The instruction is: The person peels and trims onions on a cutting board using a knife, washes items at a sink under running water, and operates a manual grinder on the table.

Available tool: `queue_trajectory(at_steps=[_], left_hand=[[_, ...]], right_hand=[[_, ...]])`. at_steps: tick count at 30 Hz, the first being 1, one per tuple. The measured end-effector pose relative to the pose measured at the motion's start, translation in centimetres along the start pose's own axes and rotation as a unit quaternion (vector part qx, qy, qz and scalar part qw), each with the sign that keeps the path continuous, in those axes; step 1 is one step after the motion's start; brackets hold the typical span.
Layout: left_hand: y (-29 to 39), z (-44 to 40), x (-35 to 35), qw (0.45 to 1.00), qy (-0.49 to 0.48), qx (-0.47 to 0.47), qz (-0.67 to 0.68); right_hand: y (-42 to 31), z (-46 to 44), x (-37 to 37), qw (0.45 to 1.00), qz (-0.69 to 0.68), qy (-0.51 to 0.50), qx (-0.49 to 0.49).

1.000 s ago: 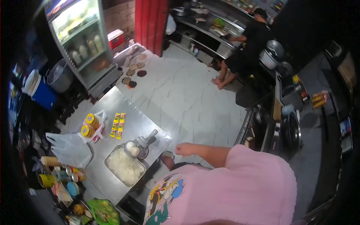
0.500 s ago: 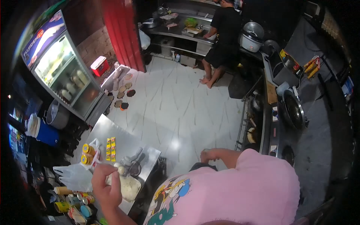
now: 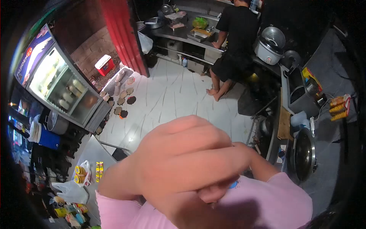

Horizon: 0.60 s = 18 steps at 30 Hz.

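My left hand (image 3: pixel 183 156) is large and close to the camera, in front of my chest. Its fingers are curled inward with the back of the hand facing me; whether anything is inside cannot be made out. My right forearm (image 3: pixel 261 162) comes from the pink sleeve and runs behind the left hand, so the right hand's fingers are hidden. Below both is my pink shirt (image 3: pixel 270 198). To the left, a metal table (image 3: pixel 93 152) carries yellow-lidded jars (image 3: pixel 79 174), yellow sachets (image 3: pixel 99 171) and a plastic bag (image 3: pixel 70 192).
A person in black (image 3: pixel 238 38) stands at the far counter (image 3: pixel 171 36). A lit display fridge (image 3: pixel 57 80) is at left. On the right are a rice cooker (image 3: pixel 268 51) and a wok (image 3: pixel 304 154) on the side counter. Several dark and tan patches (image 3: pixel 124 113) mark the tiled floor.
My left hand has risen from above the metal table to in front of my chest, near the camera. My right hand has gone out of sight behind it. The view has shifted.
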<state>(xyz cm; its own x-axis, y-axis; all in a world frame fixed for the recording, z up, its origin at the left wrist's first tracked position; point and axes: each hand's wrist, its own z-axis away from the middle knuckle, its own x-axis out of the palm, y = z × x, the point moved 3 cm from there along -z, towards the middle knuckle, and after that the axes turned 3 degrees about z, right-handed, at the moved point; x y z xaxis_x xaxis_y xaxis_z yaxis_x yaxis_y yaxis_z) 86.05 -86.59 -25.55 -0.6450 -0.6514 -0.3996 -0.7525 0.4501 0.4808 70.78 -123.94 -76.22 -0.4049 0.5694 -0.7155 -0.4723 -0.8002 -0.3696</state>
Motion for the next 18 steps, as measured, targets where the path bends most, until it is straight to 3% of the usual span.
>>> queue_trajectory(at_steps=[4, 6, 7, 9, 10, 12, 13, 15, 16, 17, 18], left_hand=[[-7.6, -3.1, 0.2, 0.993, 0.095, 0.038, 0.065], [-11.7, -4.6, -2.5, 0.997, -0.049, -0.002, 0.052], [-12.9, -5.4, -3.3, 0.997, -0.051, -0.007, 0.059], [-15.8, -6.7, -5.4, 0.947, 0.016, -0.243, 0.211], [-17.3, -7.0, -6.6, 0.891, 0.049, -0.355, 0.278], [-21.4, -7.1, -9.1, 0.729, 0.106, -0.553, 0.388], [-24.4, -7.4, -10.4, 0.729, 0.101, -0.554, 0.388], [-31.6, -8.8, -12.4, 0.905, 0.002, -0.320, 0.279], [-35.0, -9.3, -12.8, 0.957, -0.047, -0.186, 0.218], [-37.8, -9.9, -13.1, 0.982, -0.092, -0.046, 0.156], [-40.7, -10.6, -13.5, 0.980, -0.095, -0.045, 0.169]], right_hand=[[0.2, -3.0, -1.9, 0.993, -0.063, -0.068, 0.071], [-1.5, -5.3, -1.0, 0.990, -0.133, -0.015, 0.052], [-2.4, -7.1, -0.8, 0.988, -0.148, 0.019, 0.027], [-4.5, -10.4, -1.2, 0.986, -0.166, -0.017, 0.015], [-5.7, -12.3, -1.6, 0.982, -0.181, -0.050, -0.005], [-6.3, -16.4, -2.7, 0.982, -0.179, -0.055, 0.010], [-6.2, -18.3, -3.2, 0.983, -0.172, -0.060, 0.022], [-4.3, -22.5, -3.8, 0.983, -0.160, -0.070, 0.047], [-1.2, -25.4, -2.6, 0.983, -0.124, -0.092, 0.102], [-1.7, -25.6, -4.7, 0.981, -0.129, -0.091, 0.112], [-2.2, -24.5, -7.0, 0.956, -0.211, -0.070, 0.189]])
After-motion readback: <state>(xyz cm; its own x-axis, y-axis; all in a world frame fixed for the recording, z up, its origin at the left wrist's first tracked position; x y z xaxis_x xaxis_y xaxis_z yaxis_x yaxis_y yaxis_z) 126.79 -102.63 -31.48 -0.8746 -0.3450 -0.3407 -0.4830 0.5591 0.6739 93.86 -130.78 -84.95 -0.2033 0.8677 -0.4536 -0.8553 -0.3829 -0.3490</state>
